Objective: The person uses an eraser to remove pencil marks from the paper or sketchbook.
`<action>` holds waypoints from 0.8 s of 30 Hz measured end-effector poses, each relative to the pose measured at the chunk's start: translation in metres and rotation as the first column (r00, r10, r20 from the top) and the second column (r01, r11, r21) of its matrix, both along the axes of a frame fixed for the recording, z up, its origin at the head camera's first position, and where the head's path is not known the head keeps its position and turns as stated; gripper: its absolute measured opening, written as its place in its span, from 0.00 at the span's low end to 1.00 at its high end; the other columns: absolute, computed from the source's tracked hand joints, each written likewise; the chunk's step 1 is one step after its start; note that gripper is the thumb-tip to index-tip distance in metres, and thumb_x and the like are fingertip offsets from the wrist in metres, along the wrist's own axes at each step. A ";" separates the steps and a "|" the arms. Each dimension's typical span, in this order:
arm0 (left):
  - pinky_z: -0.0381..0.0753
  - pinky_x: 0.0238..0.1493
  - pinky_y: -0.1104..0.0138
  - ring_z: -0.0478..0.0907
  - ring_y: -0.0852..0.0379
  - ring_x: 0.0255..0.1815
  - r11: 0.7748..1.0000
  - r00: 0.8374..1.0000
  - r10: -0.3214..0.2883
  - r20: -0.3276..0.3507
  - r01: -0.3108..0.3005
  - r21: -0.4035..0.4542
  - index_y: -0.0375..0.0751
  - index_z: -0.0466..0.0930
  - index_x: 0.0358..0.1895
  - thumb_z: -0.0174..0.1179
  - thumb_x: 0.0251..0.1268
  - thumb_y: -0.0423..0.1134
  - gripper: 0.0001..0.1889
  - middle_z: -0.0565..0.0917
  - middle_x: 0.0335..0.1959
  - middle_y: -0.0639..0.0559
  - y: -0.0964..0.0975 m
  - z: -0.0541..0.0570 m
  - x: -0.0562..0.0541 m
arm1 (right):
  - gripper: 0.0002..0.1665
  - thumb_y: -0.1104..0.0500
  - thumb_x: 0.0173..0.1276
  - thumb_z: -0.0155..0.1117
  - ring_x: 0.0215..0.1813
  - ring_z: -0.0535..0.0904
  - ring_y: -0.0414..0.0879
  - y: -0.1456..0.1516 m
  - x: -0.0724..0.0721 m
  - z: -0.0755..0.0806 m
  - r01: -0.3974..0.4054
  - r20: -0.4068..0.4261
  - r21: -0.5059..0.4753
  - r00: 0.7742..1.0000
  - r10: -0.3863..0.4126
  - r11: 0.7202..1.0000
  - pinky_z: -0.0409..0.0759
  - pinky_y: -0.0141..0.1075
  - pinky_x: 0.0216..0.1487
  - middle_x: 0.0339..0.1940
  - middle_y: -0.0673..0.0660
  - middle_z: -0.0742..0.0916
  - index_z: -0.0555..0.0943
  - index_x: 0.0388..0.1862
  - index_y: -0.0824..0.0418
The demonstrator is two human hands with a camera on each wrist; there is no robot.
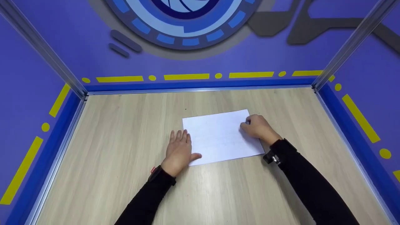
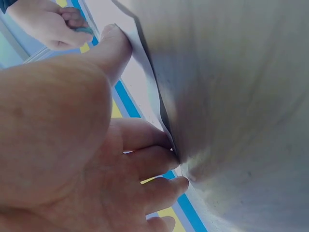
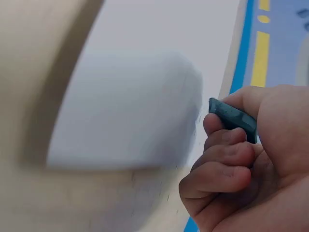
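Two bare hands are in my feed, both at one white sheet of paper point(image 1: 215, 134) that lies slightly skewed on the wooden worktop point(image 1: 125, 140), a little right of its middle, with the sheet's right end turned toward the back edge. From what I see, the setting-up looks done: the sheet is laid out and steadied, and a small dark green block point(image 3: 234, 118) is in hand. I judge the work itself to be in progress; traces on the paper are too faint for me to say how much is finished or left.

The left hand point(image 1: 178, 152) lies flat, fingers straight along the sheet's left edge, thumb reaching onto the paper near its front left corner; it grasps nothing. The right hand point(image 1: 257, 125) has thumb and fingers together, pinching the block over the sheet's right edge. I can't tell whether the block touches the paper.

My left wrist view shows the sheet's left edge bowing off the worktop between thumb and fingers, so I'd watch for buckling. The right hand also shades that end. Blue walls point(image 1: 200, 67) stand along the worktop's back, left and right edges, with metal posts point(image 1: 350, 43) at both back corners.
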State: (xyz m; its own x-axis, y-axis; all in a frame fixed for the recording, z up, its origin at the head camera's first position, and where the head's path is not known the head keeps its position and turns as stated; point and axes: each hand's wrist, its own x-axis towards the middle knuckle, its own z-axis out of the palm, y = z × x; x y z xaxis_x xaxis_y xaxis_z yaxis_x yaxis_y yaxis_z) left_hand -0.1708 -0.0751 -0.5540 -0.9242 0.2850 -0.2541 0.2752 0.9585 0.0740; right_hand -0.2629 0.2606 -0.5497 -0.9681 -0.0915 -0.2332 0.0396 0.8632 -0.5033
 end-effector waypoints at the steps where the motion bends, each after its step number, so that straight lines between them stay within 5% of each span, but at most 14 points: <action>1: 0.46 0.94 0.42 0.55 0.37 0.93 1.000 1.000 0.000 0.000 0.000 0.001 0.29 0.61 0.86 0.60 0.73 0.75 0.58 0.60 0.90 0.33 -0.001 0.000 0.000 | 0.18 0.50 0.76 0.61 0.41 0.76 0.54 -0.005 0.000 -0.001 -0.012 -0.001 -0.015 1.000 0.012 1.000 0.71 0.41 0.40 0.35 0.59 0.79 0.81 0.34 0.65; 6: 0.47 0.94 0.42 0.56 0.37 0.93 1.000 1.000 0.001 -0.008 -0.001 -0.006 0.29 0.62 0.86 0.60 0.72 0.75 0.57 0.61 0.90 0.33 -0.004 -0.001 0.000 | 0.21 0.51 0.73 0.63 0.30 0.70 0.48 -0.046 -0.004 0.000 -0.098 -0.017 -0.058 0.995 0.097 0.994 0.66 0.39 0.33 0.22 0.50 0.70 0.71 0.21 0.55; 7: 0.47 0.94 0.42 0.56 0.37 0.93 1.000 1.000 0.002 -0.010 -0.002 -0.006 0.29 0.62 0.86 0.60 0.72 0.75 0.57 0.61 0.90 0.34 -0.004 -0.001 0.000 | 0.22 0.50 0.73 0.63 0.29 0.69 0.47 -0.052 -0.010 -0.011 -0.132 -0.045 -0.077 0.991 0.129 0.988 0.65 0.38 0.32 0.21 0.48 0.70 0.70 0.19 0.54; 12: 0.47 0.94 0.42 0.57 0.37 0.92 1.000 1.000 0.003 -0.018 -0.003 -0.010 0.30 0.62 0.86 0.60 0.71 0.76 0.57 0.61 0.90 0.34 -0.003 0.001 0.000 | 0.20 0.50 0.72 0.64 0.30 0.74 0.49 -0.105 -0.023 -0.021 -0.224 -0.048 -0.086 0.974 0.220 0.971 0.75 0.43 0.34 0.22 0.51 0.77 0.77 0.19 0.55; 13: 0.47 0.94 0.42 0.57 0.37 0.92 1.000 1.000 0.001 -0.021 -0.001 -0.011 0.30 0.63 0.86 0.60 0.71 0.76 0.57 0.62 0.90 0.34 -0.003 0.001 0.000 | 0.20 0.48 0.72 0.65 0.31 0.76 0.50 -0.115 -0.031 -0.034 -0.248 -0.061 -0.082 0.968 0.243 0.965 0.77 0.43 0.36 0.23 0.52 0.80 0.80 0.21 0.56; 14: 0.47 0.94 0.42 0.58 0.37 0.92 1.000 1.000 -0.001 -0.023 0.001 -0.011 0.30 0.63 0.86 0.60 0.71 0.76 0.57 0.62 0.89 0.34 -0.002 0.002 0.000 | 0.18 0.50 0.72 0.65 0.33 0.79 0.52 -0.129 -0.028 -0.024 -0.246 -0.032 -0.061 0.969 0.245 0.967 0.81 0.46 0.40 0.25 0.54 0.83 0.82 0.24 0.58; 17: 0.48 0.94 0.42 0.59 0.37 0.92 1.000 1.000 -0.006 -0.030 0.005 -0.013 0.30 0.64 0.85 0.60 0.71 0.76 0.57 0.63 0.89 0.35 -0.001 0.003 0.001 | 0.19 0.48 0.74 0.65 0.40 0.83 0.54 -0.159 -0.030 -0.029 -0.260 -0.029 -0.009 0.965 0.260 0.965 0.85 0.50 0.49 0.34 0.59 0.89 0.88 0.31 0.61; 19: 0.49 0.94 0.42 0.59 0.38 0.92 1.000 0.999 -0.008 -0.035 0.008 -0.013 0.30 0.64 0.85 0.60 0.71 0.76 0.57 0.64 0.89 0.35 -0.001 0.003 0.001 | 0.20 0.46 0.73 0.64 0.40 0.84 0.52 -0.173 -0.032 -0.034 -0.257 -0.050 0.039 0.965 0.258 0.966 0.85 0.50 0.48 0.35 0.57 0.90 0.89 0.30 0.59; 24: 0.50 0.94 0.42 0.60 0.39 0.92 0.999 0.999 -0.010 -0.044 0.009 -0.034 0.30 0.65 0.85 0.59 0.71 0.76 0.57 0.65 0.89 0.36 -0.001 0.002 -0.001 | 0.17 0.51 0.71 0.65 0.41 0.82 0.54 -0.187 -0.021 -0.010 -0.207 -0.014 0.059 0.978 0.208 0.977 0.84 0.50 0.47 0.35 0.60 0.90 0.87 0.27 0.60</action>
State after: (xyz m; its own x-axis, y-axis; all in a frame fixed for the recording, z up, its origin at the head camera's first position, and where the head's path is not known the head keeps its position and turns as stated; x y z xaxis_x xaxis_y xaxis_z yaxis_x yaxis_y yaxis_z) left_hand -0.1715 -0.0756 -0.5525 -0.9321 0.2855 -0.2230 0.2864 0.9577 0.0292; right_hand -0.2837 0.0739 -0.5600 -0.9339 -0.2781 -0.2248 -0.1528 0.8787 -0.4522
